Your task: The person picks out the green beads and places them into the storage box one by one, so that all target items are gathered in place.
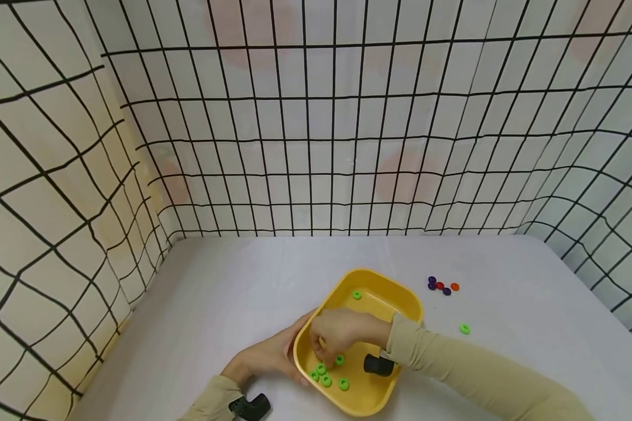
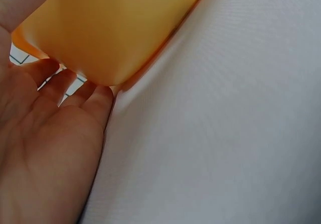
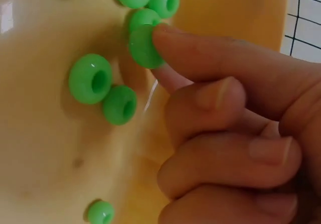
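Observation:
A yellow plastic bin with rounded corners stands on the table, tilted slightly in the head view. My left hand holds its left side from outside; in the left wrist view the bent fingers meet the bin's lower edge. Inside the bin, my right hand pinches a green bead between thumb and index finger, the other fingers curled in. Several loose green beads lie on the bin floor around it, most toward the near left corner. One green bead sits at the far end.
Right of the bin, purple beads, a red bead and an orange bead lie grouped on the pale table. A single green bead lies nearer. Black netting over pale walls surrounds the table's back and sides.

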Tool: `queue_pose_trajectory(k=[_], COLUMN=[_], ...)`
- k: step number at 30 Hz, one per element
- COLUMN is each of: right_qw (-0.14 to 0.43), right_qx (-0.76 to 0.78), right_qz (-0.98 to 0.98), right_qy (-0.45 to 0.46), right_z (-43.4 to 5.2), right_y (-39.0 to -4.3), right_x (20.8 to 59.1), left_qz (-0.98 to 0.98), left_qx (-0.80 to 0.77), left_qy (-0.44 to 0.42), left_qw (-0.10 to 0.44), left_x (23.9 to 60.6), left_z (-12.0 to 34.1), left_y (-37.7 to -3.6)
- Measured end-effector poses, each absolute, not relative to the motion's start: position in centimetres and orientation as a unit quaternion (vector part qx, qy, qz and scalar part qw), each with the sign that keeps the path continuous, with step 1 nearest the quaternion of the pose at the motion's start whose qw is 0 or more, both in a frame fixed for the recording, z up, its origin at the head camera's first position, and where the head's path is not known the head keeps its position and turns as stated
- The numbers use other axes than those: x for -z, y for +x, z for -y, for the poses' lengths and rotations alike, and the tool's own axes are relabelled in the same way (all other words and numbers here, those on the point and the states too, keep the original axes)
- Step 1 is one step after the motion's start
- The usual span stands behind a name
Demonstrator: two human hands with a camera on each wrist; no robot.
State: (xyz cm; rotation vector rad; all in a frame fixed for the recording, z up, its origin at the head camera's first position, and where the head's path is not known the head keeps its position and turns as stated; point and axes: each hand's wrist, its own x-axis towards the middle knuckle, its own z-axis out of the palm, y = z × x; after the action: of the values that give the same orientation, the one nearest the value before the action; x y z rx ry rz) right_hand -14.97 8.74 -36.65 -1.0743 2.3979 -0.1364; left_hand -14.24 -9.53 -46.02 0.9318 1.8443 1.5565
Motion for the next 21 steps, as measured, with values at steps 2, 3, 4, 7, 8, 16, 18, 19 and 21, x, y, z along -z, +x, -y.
queue_pose_trajectory(k=[2,3,4,7,8,16,18,19,21], right_qw=[0.256,0.257,0.257,0.263,0.267,0.244,0.225,0.214,0.2], right_qx=[0.046,0.047,0.05,0.073,0.087,0.253,0.292,0.306,0.338], right_qz=[-0.881,-0.881,-0.88,-0.878,-0.877,-0.855,-0.852,-0.851,-0.85], right_qy=[-0.394,-0.395,-0.396,-0.392,-0.391,-0.38,-0.372,-0.369,-0.352], right_z=[-8.7,-8.7,-8.7,-9.0,-9.1,-12.2,-13.6,-14.4,-16.2], right_y=[-14.9,-14.9,-14.8,-14.9,-15.0,-16.7,-17.3,-17.7,-18.3], right_x=[36.8,36.9,36.9,36.8,36.8,36.0,35.6,35.5,35.3], left_qz=[-0.684,-0.686,-0.686,-0.686,-0.684,-0.668,-0.666,-0.665,-0.662], left_qx=[-0.579,-0.577,-0.576,-0.577,-0.577,-0.595,-0.597,-0.598,-0.6], left_qy=[0.35,0.351,0.353,0.352,0.353,0.35,0.351,0.352,0.354], left_qw=[0.273,0.272,0.27,0.271,0.272,0.278,0.277,0.276,0.276], left_x=[46.0,46.1,46.1,46.1,46.1,46.1,46.0,46.0,45.9], left_z=[9.5,9.5,9.5,9.6,9.6,9.5,9.5,9.4,9.3], left_y=[-14.3,-14.3,-14.3,-14.4,-14.4,-14.4,-14.4,-14.4,-14.4])
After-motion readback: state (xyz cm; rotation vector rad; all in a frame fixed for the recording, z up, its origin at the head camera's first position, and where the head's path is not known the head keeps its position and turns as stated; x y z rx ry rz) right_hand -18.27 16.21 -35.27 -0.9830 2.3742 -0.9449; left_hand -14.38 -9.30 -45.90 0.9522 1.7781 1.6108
